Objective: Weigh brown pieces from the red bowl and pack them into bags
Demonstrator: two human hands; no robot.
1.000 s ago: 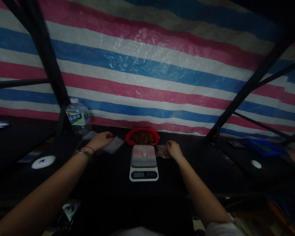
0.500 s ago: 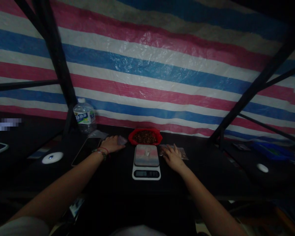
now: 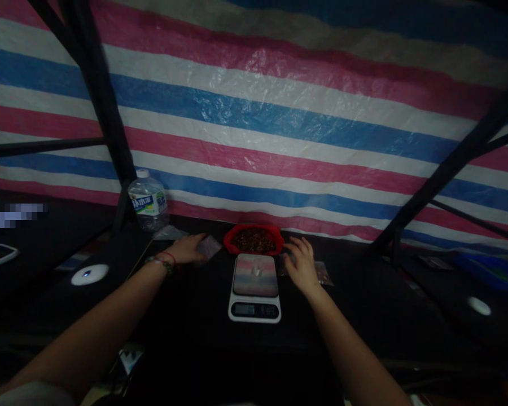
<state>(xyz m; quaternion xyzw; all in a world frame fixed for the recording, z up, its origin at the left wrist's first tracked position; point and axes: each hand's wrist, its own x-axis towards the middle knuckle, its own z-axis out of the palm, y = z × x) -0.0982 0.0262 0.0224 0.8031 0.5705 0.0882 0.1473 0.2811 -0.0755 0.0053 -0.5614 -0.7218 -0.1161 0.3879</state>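
Observation:
A white kitchen scale (image 3: 254, 287) lies in front of me with a small clear object (image 3: 257, 272) on its plate. Right behind it sits a red bowl (image 3: 227, 242) of small brown pieces (image 3: 253, 240). To the left, my left hand (image 3: 185, 251) has its fingers closed on the edge of a clear plastic bag (image 3: 210, 246); the grip is dim and partly hidden. My right hand (image 3: 301, 264) is open, fingers apart, beside the bowl's right rim. Partly beneath that hand lies a filled clear packet (image 3: 323, 273).
A large plastic bottle (image 3: 149, 202) stands at the back left by a black frame post (image 3: 110, 121). White oval devices lie left (image 3: 90, 274) and right (image 3: 479, 305). A blue tray (image 3: 489, 270) is far right. Striped sheeting (image 3: 258, 129) hangs behind the table.
My right hand has come off the filled packet and moved forward toward the bowl. More of the plastic bag shows past my left hand's fingers. The view has shifted slightly.

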